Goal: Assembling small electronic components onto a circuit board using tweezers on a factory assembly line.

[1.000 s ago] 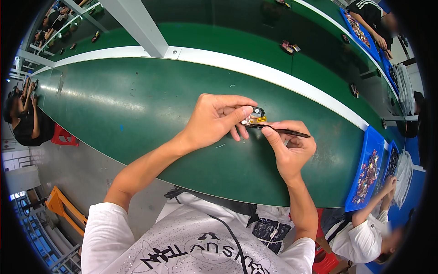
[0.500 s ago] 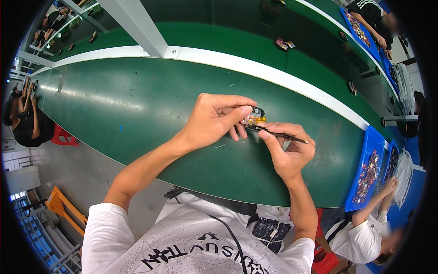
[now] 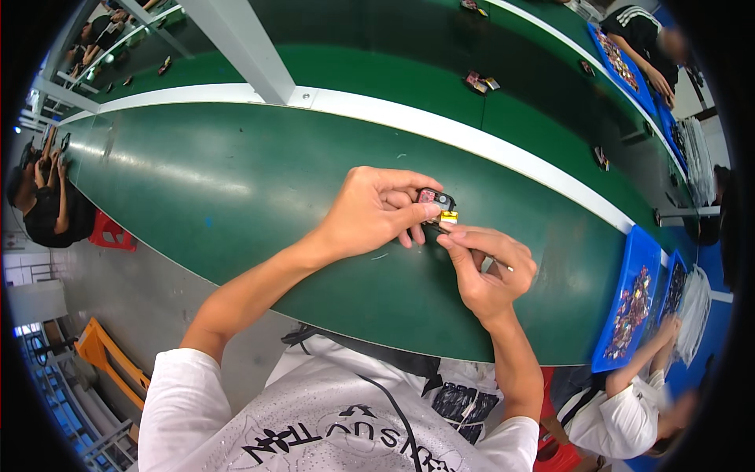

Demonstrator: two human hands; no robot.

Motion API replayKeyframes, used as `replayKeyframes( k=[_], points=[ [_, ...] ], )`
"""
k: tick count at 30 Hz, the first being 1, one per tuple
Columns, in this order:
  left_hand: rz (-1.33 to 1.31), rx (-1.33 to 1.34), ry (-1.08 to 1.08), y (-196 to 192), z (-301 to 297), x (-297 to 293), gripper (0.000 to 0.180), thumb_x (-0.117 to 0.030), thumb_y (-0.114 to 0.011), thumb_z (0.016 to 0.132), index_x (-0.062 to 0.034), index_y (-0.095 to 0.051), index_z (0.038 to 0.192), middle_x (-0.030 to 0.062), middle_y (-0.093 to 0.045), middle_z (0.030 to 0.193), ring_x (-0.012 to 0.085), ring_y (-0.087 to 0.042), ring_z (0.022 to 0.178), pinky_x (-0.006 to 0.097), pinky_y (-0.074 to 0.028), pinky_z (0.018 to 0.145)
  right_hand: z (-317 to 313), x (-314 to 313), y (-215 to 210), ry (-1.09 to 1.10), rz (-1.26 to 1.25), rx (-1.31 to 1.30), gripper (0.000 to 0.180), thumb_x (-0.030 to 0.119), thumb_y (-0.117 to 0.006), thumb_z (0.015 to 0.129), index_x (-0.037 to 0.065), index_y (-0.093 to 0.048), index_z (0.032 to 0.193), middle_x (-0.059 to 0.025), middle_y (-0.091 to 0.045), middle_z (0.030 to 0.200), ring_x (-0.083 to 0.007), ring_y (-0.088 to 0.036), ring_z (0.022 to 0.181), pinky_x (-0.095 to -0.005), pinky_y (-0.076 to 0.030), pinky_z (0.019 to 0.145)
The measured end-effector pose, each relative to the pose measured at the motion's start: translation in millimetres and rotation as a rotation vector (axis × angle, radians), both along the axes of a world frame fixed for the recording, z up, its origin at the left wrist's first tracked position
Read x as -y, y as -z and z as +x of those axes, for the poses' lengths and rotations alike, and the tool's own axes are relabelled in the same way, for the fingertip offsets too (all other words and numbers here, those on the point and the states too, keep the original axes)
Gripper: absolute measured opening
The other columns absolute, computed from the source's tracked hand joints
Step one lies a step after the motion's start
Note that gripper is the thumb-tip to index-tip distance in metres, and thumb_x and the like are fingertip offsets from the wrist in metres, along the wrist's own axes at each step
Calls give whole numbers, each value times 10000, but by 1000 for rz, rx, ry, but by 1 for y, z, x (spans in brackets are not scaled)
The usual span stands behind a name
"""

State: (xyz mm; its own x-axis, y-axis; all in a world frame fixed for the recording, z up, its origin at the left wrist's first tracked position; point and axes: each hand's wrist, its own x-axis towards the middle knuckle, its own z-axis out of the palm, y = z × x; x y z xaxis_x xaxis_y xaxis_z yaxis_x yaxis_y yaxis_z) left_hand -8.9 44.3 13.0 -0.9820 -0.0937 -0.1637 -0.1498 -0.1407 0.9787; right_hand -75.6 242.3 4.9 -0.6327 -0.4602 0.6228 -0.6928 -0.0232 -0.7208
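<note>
Over the green tabletop [image 3: 259,181], my left hand [image 3: 366,216] pinches a small black electronic device [image 3: 446,199] between thumb and fingers. Its inside faces up, showing a reddish part, and a yellow-and-silver piece [image 3: 449,216] sticks out at its near right side. The fingers of my right hand [image 3: 497,277] are closed on a thin dark stick-like tool [image 3: 504,265], and their tips meet the device by the yellow piece. Only the tool's pale rear end shows clearly behind the fingers; its front end is hidden, and I cannot tell its exact kind.
A white rail [image 3: 377,116] and a grey post [image 3: 255,55] border the table's far side. Beyond, a dark green belt [image 3: 409,71] carries small devices [image 3: 476,82]. To the right stands a blue tray [image 3: 602,354] of small parts, near a co-worker's hands [image 3: 668,330]. Other people sit farther off.
The device has tilted so its inner side faces up more. My right hand has turned and drawn its fingertips closer to the yellow piece, and the tool now shows less of its length.
</note>
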Motion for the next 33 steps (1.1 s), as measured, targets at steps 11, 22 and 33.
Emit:
replayKeyframes(
  k=[11, 22, 33],
  points=[
    [-130, 63, -10, -6, -26, 9, 237, -10, -695, 939, 105, -675, 1146, 121, -733, 794, 152, -712, 611, 260, -565, 529, -10, -2, 4, 27, 7, -76, 169, -30, -856, 770, 43, -758, 886, -77, -803, 873, -69, -537, 457, -219, -376, 416],
    [-1525, -175, -678, 32, -173, 147, 283, -236, -757, 896, -23, -773, 1081, 174, -737, 885, 251, -731, 670, 399, -590, 668, -19, -9, 4, 170, -18, -56, 189, 22, -877, 765, 53, -760, 910, -48, -793, 894, -56, -414, 423, -234, -351, 437],
    [-664, 84, -113, 11, -234, 88, 252, -222, -793, 882, 19, -752, 943, 39, -670, 700, 89, -486, 504, 277, -365, 443, -17, -8, 5, 141, 19, -100, 197, 34, -887, 744, 64, -761, 893, -39, -778, 847, -79, -418, 409, -248, -340, 422]
  ],
)
